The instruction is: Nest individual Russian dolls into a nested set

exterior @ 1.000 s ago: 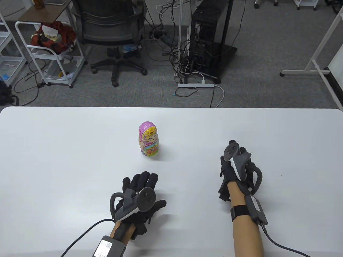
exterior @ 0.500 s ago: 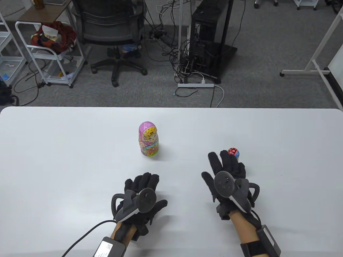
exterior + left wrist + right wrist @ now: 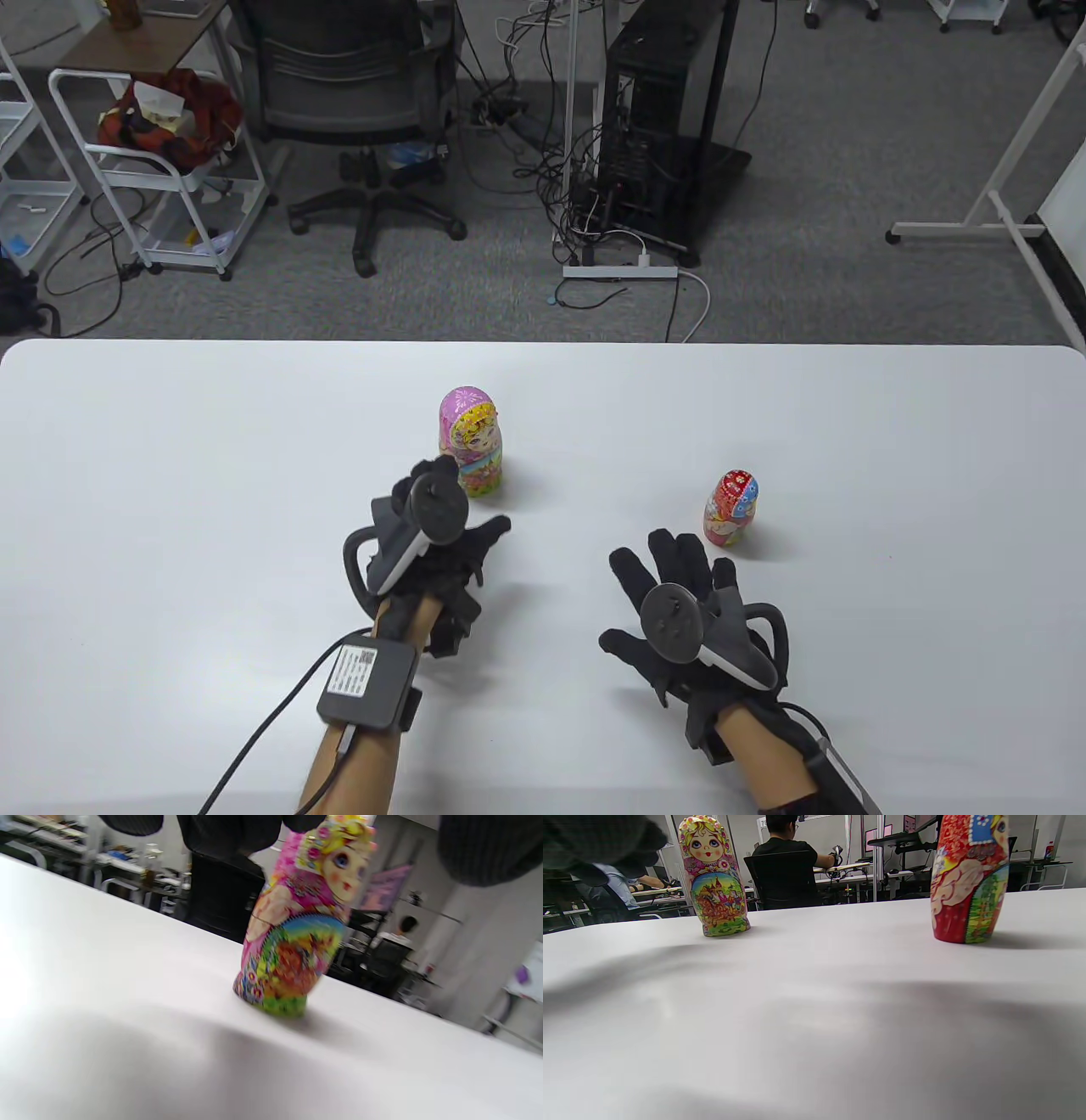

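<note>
Two dolls stand upright on the white surface (image 3: 170, 475), both closed, so I cannot see whether anything sits inside either one. The pink doll (image 3: 471, 441) is near the middle of the surface; the smaller red doll (image 3: 731, 509) stands well apart from it, off to my right.

My left hand (image 3: 433, 543) is just in front of the pink doll, fingertips close to its lower half. From above I cannot tell if they touch it. In the left wrist view the doll rises between my dark gloved fingers (image 3: 229, 832), which hang around its head with a gap showing, so the hand looks spread and has hold of nothing that I can see. That view is blurred.

My right hand (image 3: 679, 611) lies nearer to me than the red doll and apart from it, fingers fanned out flat over the surface, holding nothing. The right wrist view shows both dolls resting on their bases, the red one close on the right, the pink one farther back on the left.

Beyond the far edge of the surface is grey carpet with an office chair (image 3: 356, 93), a black computer tower (image 3: 657, 110) amid tangled cables, a white power strip (image 3: 619, 271), and a white wire cart (image 3: 153, 161) holding a red cloth bundle.
</note>
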`<move>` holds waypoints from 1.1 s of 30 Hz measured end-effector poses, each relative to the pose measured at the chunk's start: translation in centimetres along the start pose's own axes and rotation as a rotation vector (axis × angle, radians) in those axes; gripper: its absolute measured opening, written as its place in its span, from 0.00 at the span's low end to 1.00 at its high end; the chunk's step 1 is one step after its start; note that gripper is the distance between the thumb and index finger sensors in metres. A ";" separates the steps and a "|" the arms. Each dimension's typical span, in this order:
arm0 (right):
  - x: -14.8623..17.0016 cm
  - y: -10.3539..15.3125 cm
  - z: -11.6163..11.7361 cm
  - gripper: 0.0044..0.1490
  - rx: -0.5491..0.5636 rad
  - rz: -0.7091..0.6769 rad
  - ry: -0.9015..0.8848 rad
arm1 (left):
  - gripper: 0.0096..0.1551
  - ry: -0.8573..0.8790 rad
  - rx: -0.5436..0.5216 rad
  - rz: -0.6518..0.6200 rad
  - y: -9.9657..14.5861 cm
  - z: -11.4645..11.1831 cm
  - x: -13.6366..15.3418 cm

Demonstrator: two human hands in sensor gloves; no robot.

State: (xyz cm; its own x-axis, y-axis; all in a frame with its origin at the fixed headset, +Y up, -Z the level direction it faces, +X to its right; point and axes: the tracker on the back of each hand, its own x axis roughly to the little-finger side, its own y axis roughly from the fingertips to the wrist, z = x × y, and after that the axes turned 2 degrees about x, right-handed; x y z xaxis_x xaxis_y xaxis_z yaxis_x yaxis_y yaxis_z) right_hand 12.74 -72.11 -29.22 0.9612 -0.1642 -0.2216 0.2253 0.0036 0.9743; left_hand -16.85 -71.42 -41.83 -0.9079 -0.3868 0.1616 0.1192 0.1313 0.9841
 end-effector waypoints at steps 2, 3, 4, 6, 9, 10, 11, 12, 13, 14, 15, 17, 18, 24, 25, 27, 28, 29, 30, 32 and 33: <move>-0.1 -0.1 0.2 0.54 0.000 0.000 -0.022 | 0.70 0.129 0.039 0.081 -2.4 0.6 0.2; -0.2 -0.2 0.3 0.54 -0.005 0.001 -0.031 | 0.73 0.171 0.087 0.114 -3.5 0.7 0.3; -0.3 -0.3 0.4 0.53 -0.011 0.000 -0.040 | 0.75 0.177 0.131 0.132 -4.3 0.6 0.4; -0.4 -0.5 0.6 0.52 -0.018 -0.003 -0.057 | 0.77 0.138 0.206 0.153 -5.7 0.0 0.5; -0.6 -0.7 1.1 0.51 -0.037 -0.004 -0.074 | 0.76 0.167 0.306 0.154 -6.9 -1.4 0.7; -0.7 -0.7 1.2 0.51 -0.044 -0.005 -0.079 | 0.74 0.209 0.346 0.155 -7.2 -1.8 0.8; -0.7 -0.7 1.3 0.50 -0.047 -0.005 -0.082 | 0.73 0.241 0.365 0.152 -7.4 -2.0 0.9; -0.7 -0.8 1.4 0.50 -0.051 -0.005 -0.085 | 0.72 0.288 0.394 0.154 -7.6 -2.2 1.1; -0.7 -0.8 1.4 0.50 -0.050 -0.004 -0.087 | 0.71 0.310 0.405 0.156 -7.7 -2.2 1.2; -0.7 -0.8 1.4 0.50 -0.049 -0.002 -0.090 | 0.70 0.313 0.403 0.162 -7.8 -2.3 1.3; -0.7 -0.8 1.4 0.49 -0.048 -0.001 -0.094 | 0.68 0.309 0.400 0.178 -7.9 -2.3 1.4; -0.6 -0.8 1.4 0.49 -0.045 0.004 -0.106 | 0.67 0.326 0.411 0.165 -8.1 -2.4 1.4; -0.6 -0.9 1.5 0.48 -0.046 0.008 -0.111 | 0.67 0.322 0.409 0.161 -8.2 -2.4 1.5; -0.4 -1.1 1.8 0.48 -0.058 0.014 -0.131 | 0.67 0.231 0.273 0.096 -7.2 -1.3 1.2; -0.4 -1.1 1.8 0.48 -0.058 0.014 -0.134 | 0.67 0.236 0.271 0.079 -7.0 -1.2 1.2; -0.4 -1.1 1.7 0.48 -0.055 0.012 -0.142 | 0.67 0.259 0.233 0.043 -6.1 -1.1 1.3; -0.4 -1.0 1.6 0.48 -0.047 0.009 -0.146 | 0.66 0.281 0.209 0.027 -5.4 -0.9 1.3; -0.5 -1.0 1.5 0.48 -0.034 0.004 -0.152 | 0.66 0.285 0.183 0.010 -4.8 -0.8 1.3; -0.5 -0.9 1.4 0.47 -0.019 0.001 -0.162 | 0.66 0.282 0.142 -0.025 -4.0 -0.6 1.3; -0.7 -0.7 1.1 0.47 0.013 -0.020 -0.209 | 0.66 0.272 0.070 -0.100 -1.6 0.1 1.0; -0.8 -0.6 1.0 0.47 0.024 -0.028 -0.230 | 0.66 0.271 0.059 -0.129 -0.6 0.4 0.9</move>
State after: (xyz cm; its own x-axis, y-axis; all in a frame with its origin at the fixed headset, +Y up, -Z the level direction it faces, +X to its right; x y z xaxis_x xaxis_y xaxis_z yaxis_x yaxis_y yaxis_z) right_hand 11.67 -72.95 -29.61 0.8924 -0.3843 -0.2364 0.2449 -0.0274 0.9691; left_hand -17.88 -71.50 -42.33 -0.7729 -0.6320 0.0564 -0.0210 0.1144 0.9932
